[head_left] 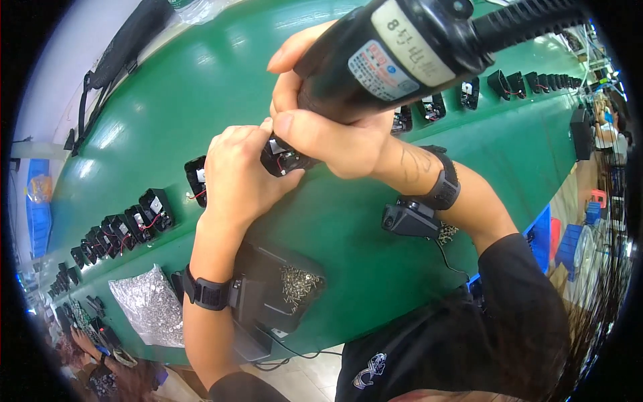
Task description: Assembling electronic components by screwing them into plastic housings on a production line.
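Observation:
My right hand (341, 137) is wrapped round the thick black body of an electric screwdriver (328, 63), whose ribbed cable leads off to the upper right. The tool's lower end is hidden behind my fingers. Just beneath it is a small open black plastic housing (284, 161) with a white part and red wires inside. My left hand (234, 164) grips this housing from the left, thumb on its near side and fingers round its far side. Another such housing (195, 175) stands right beside my left hand.
Rows of black housings (124, 228) stretch left and right (469, 94) across the green table (154, 114). Nearer lie a bag of small metal parts (151, 305), a dark tray (258, 264) holding screws (298, 285), and loose screws (447, 233). Black devices are strapped to both wrists. Other people sit lower left and far right.

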A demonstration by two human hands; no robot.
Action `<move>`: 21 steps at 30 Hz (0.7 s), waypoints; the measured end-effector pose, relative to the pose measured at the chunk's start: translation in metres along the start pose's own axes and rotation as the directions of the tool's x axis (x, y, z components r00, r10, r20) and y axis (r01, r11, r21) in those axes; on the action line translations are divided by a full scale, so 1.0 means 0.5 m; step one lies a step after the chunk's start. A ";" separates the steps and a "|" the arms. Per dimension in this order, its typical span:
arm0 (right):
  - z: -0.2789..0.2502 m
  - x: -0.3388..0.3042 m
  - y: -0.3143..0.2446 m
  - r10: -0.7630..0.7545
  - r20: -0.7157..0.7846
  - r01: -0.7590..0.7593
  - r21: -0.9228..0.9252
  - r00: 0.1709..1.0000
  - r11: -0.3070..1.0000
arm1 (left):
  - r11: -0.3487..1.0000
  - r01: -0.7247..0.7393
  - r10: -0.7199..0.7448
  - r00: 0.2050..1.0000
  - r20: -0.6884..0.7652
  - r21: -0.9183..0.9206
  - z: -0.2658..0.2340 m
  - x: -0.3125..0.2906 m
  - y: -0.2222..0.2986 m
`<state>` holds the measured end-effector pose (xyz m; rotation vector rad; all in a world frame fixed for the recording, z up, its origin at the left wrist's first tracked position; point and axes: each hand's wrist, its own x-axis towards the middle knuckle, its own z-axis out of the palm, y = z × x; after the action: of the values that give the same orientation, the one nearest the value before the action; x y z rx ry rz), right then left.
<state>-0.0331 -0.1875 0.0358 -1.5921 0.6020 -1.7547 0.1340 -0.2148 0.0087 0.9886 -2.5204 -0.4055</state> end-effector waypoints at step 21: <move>-0.012 0.020 0.021 0.065 0.198 -0.063 -0.019 0.978 0.998 | 1.000 -0.013 0.014 0.999 -0.044 0.027 0.007 0.000 -0.001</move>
<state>-0.0373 -0.2023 0.0340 -1.7124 0.5614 -1.5249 0.1324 -0.2148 0.0054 0.9790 -2.4978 -0.3427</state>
